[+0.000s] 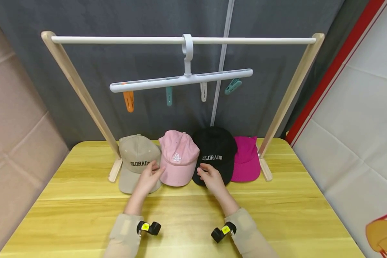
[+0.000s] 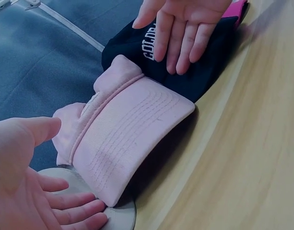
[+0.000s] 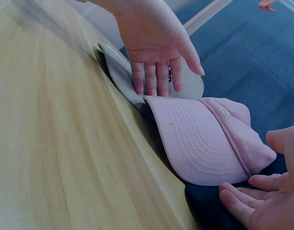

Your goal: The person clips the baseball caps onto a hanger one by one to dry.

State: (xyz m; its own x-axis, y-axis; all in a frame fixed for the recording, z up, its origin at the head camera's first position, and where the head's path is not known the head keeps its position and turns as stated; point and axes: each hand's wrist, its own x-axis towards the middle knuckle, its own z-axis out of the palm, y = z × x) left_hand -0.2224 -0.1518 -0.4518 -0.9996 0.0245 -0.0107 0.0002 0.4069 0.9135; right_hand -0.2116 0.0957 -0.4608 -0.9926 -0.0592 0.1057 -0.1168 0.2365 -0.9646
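Note:
Between my two hands sits a pink cap (image 1: 179, 157) with a white LA logo, its brim toward me. My left hand (image 1: 149, 175) is at its left side, over the beige cap (image 1: 137, 150), fingers relaxed and thumb apart. On the other side my right hand (image 1: 211, 178) is over the black cap (image 1: 215, 143), palm turned toward the pink cap. In the left wrist view, the left fingertips (image 2: 96, 218) come right at the corner of the pink brim (image 2: 132, 124). The right wrist view has the right fingertips (image 3: 228, 189) close to the brim's other edge. Neither hand grips anything.
A magenta cap (image 1: 246, 159) lies at the right of the row. Above, a white hanger (image 1: 180, 80) with orange (image 1: 129, 101), teal (image 1: 169, 96) and white (image 1: 203, 92) clips hangs from the rod (image 1: 116, 40) of a wooden stand. Its posts (image 1: 84, 95) flank the caps.

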